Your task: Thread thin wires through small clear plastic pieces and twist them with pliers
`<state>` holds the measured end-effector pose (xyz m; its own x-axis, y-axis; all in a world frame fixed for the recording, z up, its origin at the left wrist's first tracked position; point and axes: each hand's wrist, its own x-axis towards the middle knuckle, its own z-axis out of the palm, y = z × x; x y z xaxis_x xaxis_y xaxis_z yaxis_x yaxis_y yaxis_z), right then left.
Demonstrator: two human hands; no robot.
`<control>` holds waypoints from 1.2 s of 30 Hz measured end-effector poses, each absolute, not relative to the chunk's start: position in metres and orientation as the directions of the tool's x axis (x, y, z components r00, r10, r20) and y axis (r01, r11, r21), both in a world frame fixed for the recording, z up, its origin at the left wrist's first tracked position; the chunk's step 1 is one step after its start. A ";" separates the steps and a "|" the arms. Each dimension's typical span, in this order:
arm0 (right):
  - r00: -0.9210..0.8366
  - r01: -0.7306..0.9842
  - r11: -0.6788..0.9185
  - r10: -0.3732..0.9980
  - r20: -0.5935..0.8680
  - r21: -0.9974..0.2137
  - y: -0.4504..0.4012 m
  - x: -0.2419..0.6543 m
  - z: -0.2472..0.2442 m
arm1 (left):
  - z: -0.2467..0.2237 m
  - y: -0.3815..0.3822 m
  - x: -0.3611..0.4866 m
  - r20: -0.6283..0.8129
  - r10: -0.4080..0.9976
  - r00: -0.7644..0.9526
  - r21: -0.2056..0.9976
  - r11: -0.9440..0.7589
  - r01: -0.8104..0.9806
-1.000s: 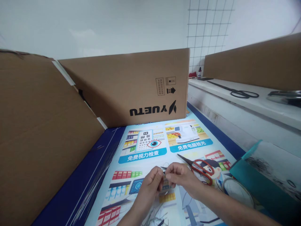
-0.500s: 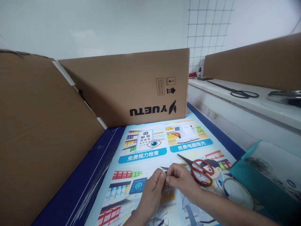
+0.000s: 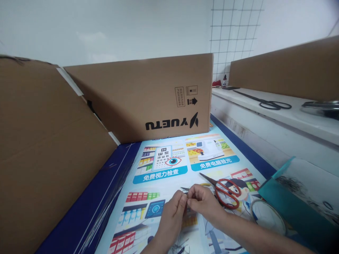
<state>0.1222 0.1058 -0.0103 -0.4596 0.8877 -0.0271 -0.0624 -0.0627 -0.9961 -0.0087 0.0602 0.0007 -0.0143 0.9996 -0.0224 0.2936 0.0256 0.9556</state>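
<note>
My left hand [image 3: 172, 209] and my right hand [image 3: 204, 201] meet low in the middle of the view, over the printed table cover. Thumbs and fingertips are pinched together, almost touching each other. Whatever lies between them is too small and hidden to make out. Just beyond the fingers shows a thin metal tip [image 3: 183, 189], mostly covered by the hands. Red-handled scissors [image 3: 228, 193] lie right beside my right hand, blades pointing away to the left. Below my hands, thin dark wire-like strands [image 3: 182, 248] lie loosely on the cover.
A round clear object with a pale rim [image 3: 268, 216] lies right of my right forearm, beside a teal box [image 3: 293, 204] holding thin dark strands. Tall cardboard boxes [image 3: 137, 98] wall off the back and left. Black scissors [image 3: 272, 104] rest on the white ledge [image 3: 296, 120].
Both hands stay pinched in nearly the same place, with only a very slight shift. The scissors and the other things have not moved.
</note>
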 end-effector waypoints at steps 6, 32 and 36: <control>-0.453 -0.073 -0.045 0.892 -0.007 -0.996 0.106 0.122 -0.014 | -0.001 0.059 -0.009 0.000 0.999 -0.038 0.948 0.012 0.317; -0.546 -0.021 -0.093 0.835 -0.067 -0.995 0.115 0.133 0.005 | 0.004 0.064 -0.014 -0.117 0.993 -0.031 0.993 0.117 -0.008; -0.515 -0.023 -0.122 0.852 -0.093 -0.992 0.118 0.139 0.007 | 0.007 0.063 -0.015 -0.135 0.991 0.003 0.990 0.134 0.039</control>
<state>0.1394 0.1184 0.0073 -0.5148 0.8523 -0.0928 -0.0228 -0.1218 -0.9923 -0.0146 0.0625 0.0071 0.0025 0.9909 -0.1346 0.0393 0.1343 0.9902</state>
